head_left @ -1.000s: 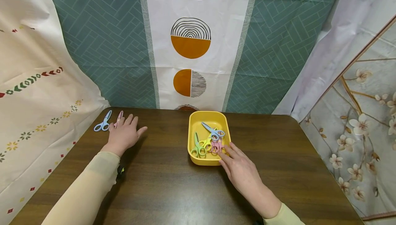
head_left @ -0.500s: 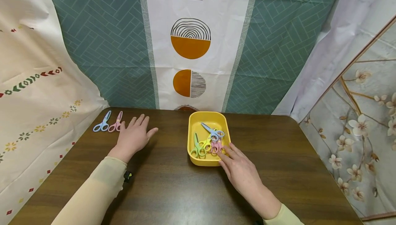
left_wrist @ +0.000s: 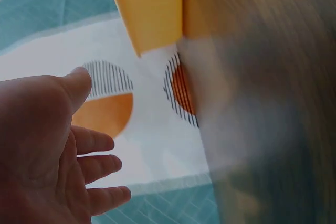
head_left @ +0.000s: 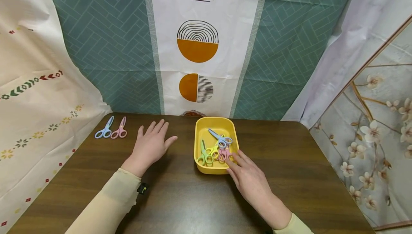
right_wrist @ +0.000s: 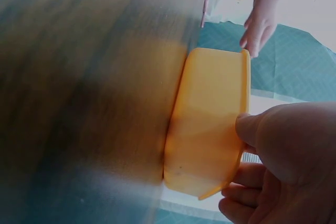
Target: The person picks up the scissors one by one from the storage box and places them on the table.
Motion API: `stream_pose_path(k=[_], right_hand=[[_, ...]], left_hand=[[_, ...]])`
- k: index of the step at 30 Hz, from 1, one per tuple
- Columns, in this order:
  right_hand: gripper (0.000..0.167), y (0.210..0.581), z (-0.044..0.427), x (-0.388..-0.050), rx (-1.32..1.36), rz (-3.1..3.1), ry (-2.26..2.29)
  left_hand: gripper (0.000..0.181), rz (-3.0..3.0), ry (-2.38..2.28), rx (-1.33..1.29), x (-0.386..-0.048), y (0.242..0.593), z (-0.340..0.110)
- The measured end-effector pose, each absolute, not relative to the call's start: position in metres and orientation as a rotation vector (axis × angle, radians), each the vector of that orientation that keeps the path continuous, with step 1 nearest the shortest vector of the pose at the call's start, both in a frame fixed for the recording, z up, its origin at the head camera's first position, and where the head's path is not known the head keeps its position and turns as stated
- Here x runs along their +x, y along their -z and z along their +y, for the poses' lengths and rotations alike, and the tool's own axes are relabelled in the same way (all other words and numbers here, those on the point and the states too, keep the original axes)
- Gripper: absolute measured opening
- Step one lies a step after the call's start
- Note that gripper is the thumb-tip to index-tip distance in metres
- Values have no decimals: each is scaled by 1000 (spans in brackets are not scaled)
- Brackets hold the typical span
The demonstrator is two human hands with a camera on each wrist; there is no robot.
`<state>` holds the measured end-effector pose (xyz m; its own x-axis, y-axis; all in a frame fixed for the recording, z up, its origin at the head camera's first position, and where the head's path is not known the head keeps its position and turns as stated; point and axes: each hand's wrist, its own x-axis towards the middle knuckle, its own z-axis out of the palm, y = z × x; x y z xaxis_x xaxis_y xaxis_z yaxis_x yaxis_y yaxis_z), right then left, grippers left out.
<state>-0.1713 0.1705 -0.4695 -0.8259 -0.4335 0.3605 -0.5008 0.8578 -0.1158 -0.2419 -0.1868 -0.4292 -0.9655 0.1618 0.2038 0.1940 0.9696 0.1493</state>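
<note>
A yellow plastic tray [head_left: 199, 168] stands on the table, with blue scissors [head_left: 221, 140], yellow scissors [head_left: 212, 152], green scissors [head_left: 203, 159] and pink scissors [head_left: 222, 155] piled in it. My right hand [head_left: 249, 177] holds the tray's near right corner, its thumb on the outside of the near wall and fingertips at the rim. Left of the tray, my left hand [head_left: 150, 146] is over the table with fingers spread and nothing in it. Beyond it, at the far left corner, more blue scissors [head_left: 104, 130] and pink scissors [head_left: 119, 130] lie side by side, apart from the hand.
The brown wooden table [head_left: 180, 205] meets a green and white patterned curtain [head_left: 196, 62] right behind the tray. Cream cloth [head_left: 38, 119] hangs along the left edge, and a floral cloth [head_left: 367, 148] borders the right side.
My left hand has moved right, away from the two scissors at the far left, uncovering the pink pair. The right hand has stayed at the tray's corner.
</note>
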Motion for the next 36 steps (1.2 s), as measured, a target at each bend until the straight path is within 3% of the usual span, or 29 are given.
stream_pose_path(k=[36], right_hand=[[40, 471, 172, -172, 726, -2679, -291]], left_hand=[[63, -2767, 175, -636, -217, 430, -98]])
